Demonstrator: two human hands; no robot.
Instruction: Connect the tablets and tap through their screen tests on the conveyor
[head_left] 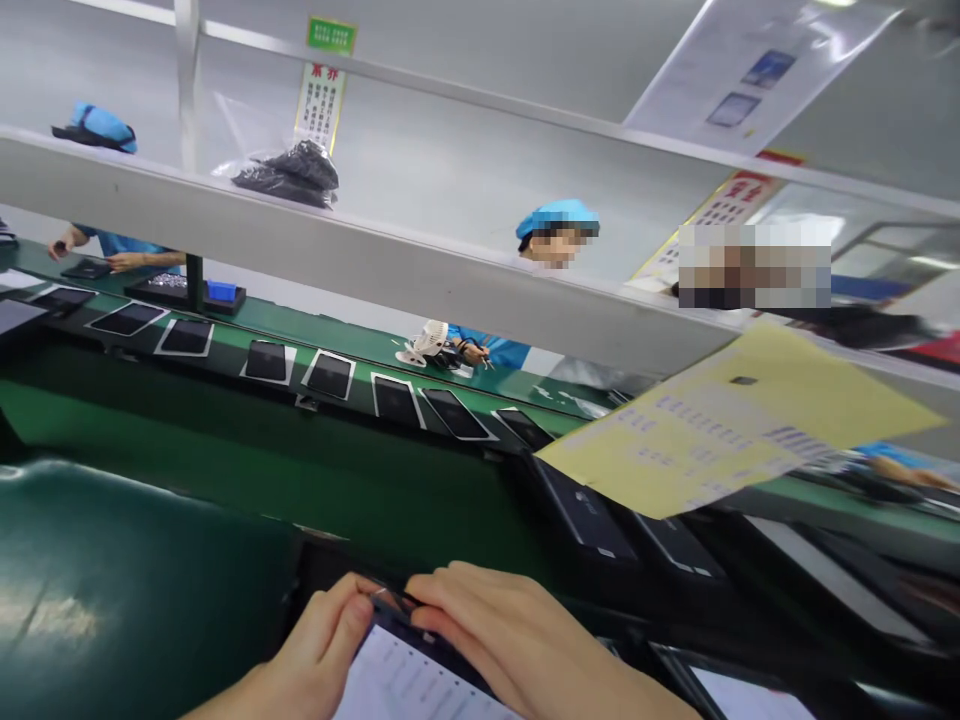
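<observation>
My left hand (315, 650) and my right hand (502, 630) meet at the bottom edge over a dark flat device (409, 665) with a pale sheet on its face. The fingers of both hands press on its top edge, the left from the left side and the right curled over from the right. The device rests on the dark green bench mat (112, 580). Most of the device is cut off by the frame's bottom edge.
A green conveyor (315, 330) carries a row of dark screens (330, 375) from left to right. A yellow sheet (735, 420) hangs from the white shelf rail (375, 260). Two people in blue caps work across the line. Black trays (592, 510) lie at right.
</observation>
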